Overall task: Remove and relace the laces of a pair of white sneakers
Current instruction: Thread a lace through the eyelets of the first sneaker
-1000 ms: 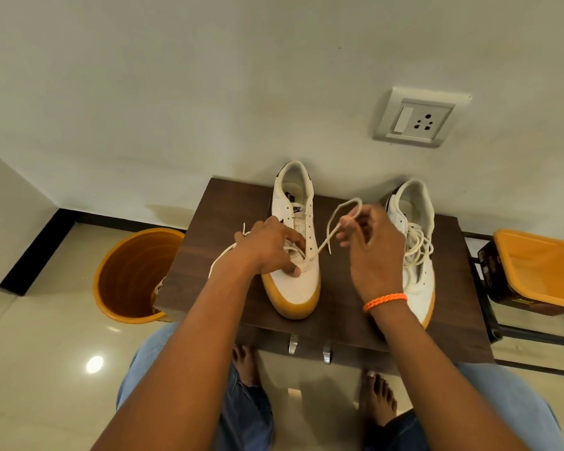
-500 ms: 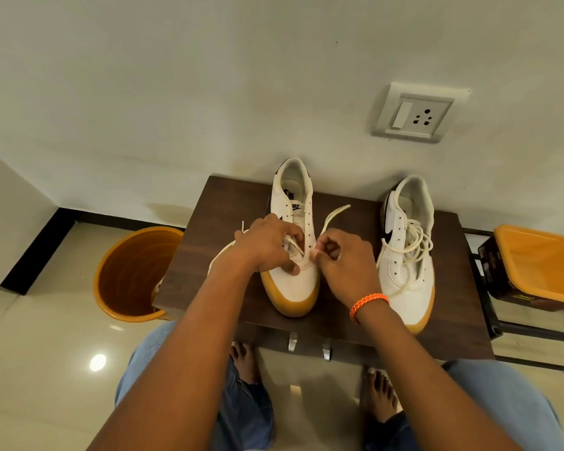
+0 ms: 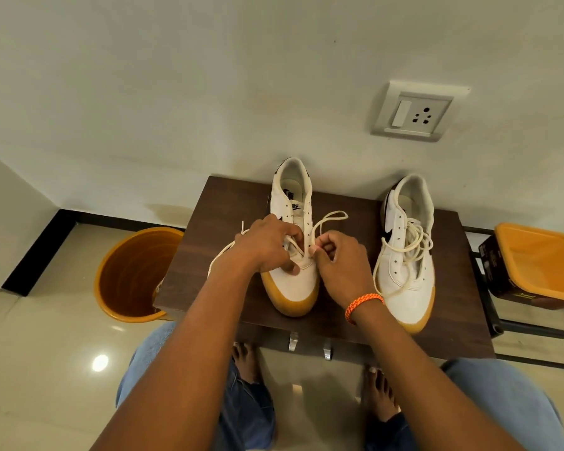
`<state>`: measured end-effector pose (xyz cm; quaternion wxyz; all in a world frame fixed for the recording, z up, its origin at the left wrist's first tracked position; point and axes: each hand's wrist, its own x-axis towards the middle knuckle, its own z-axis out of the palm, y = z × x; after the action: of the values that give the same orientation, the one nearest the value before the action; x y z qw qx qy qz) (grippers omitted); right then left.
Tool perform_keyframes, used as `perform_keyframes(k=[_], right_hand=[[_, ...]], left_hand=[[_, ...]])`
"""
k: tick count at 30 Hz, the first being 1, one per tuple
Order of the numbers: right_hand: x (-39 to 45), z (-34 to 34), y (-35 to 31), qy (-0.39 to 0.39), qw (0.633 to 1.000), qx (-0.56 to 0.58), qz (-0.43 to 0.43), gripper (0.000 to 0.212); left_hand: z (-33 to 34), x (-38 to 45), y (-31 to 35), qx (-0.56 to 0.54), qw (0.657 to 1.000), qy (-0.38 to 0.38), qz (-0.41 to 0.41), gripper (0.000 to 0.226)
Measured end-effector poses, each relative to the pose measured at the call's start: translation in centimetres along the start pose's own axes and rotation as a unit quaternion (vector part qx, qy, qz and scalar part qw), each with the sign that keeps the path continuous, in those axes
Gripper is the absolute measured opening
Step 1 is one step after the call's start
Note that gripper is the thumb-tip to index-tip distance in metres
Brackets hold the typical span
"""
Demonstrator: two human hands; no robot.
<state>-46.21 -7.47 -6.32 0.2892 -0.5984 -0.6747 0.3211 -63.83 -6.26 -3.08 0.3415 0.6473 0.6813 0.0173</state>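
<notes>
1. Since a second ago, the right hand [image 3: 341,266] has dropped from a raised pull of the lace [image 3: 319,227] to the side of the left sneaker [image 3: 293,242], and the loop it drew up now sits lower, arcing above the eyelets.
2. Left hand [image 3: 267,247] rests on the left sneaker, fingers curled over the lace rows and thumb pressing near the toe cap; it grips the lace strand there.
3. Right hand has its fingers curled, with thumb and forefinger pinching the lace just beside the sneaker's lower eyelets.
4. A free end of the lace trails out to the left behind the left wrist, over the tabletop [image 3: 209,242].
5. Both shoes stand on the dark wooden tabletop, toes toward the person; the right sneaker [image 3: 404,255] lies well apart from the hands with its lace loose and piled over the tongue.
6. An orange wristband [image 3: 362,304] circles the right wrist.
7. An orange bucket [image 3: 127,275] stands on the floor to the left, and an orange tub [image 3: 541,262] sits on a rack to the right.
</notes>
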Motion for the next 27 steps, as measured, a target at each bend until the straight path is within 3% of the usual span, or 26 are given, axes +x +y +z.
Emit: perform_keyframes(k=[7, 13, 17, 19, 21, 22, 24, 26, 27], right_hand=[[1.5, -3.3, -0.4, 0.215, 0.969, 0.117, 0.025, 0.007], [1.3, -3.0, 0.0, 0.203, 0.971, 0.103, 0.069, 0.01], [1.3, -3.2, -0.5, 0.274, 0.955, 0.111, 0.005, 0.011], [1.0, -2.5, -0.1, 0.229, 0.969, 0.086, 0.016, 0.009], [0.7, -2.2, 0.4, 0.096, 0.99, -0.049, 0.087, 0.006], [0.5, -2.2, 0.6, 0.051, 0.983, -0.142, 0.104, 0.017], [0.2, -2.3, 0.3, 0.072, 0.976, -0.202, 0.045, 0.033], [0.1, -2.3, -0.8, 0.092, 0.981, -0.151, -0.084, 0.027], [0.2, -2.2, -1.2, 0.063, 0.979, -0.142, -0.131, 0.02]], left_hand=[[-0.3, -0.5, 0.1, 0.0, 1.0, 0.002, -0.004, 0.054], [-0.3, -0.5, -0.1, 0.0, 1.0, 0.005, 0.003, 0.046], [-0.3, -0.4, -0.1, -0.007, 1.0, 0.004, -0.001, 0.041], [-0.2, -0.4, -0.2, -0.007, 1.0, 0.008, 0.007, 0.042], [-0.4, -0.5, -0.3, -0.004, 1.0, 0.025, 0.016, 0.047], [-0.4, -0.6, -0.3, 0.006, 0.999, 0.04, 0.016, 0.052], [-0.5, -0.7, -0.6, 0.027, 0.998, 0.064, 0.008, 0.063], [-0.4, -0.8, -1.0, 0.025, 0.998, 0.065, -0.011, 0.064], [-0.4, -1.0, -1.1, 0.018, 0.998, 0.059, -0.025, 0.059]])
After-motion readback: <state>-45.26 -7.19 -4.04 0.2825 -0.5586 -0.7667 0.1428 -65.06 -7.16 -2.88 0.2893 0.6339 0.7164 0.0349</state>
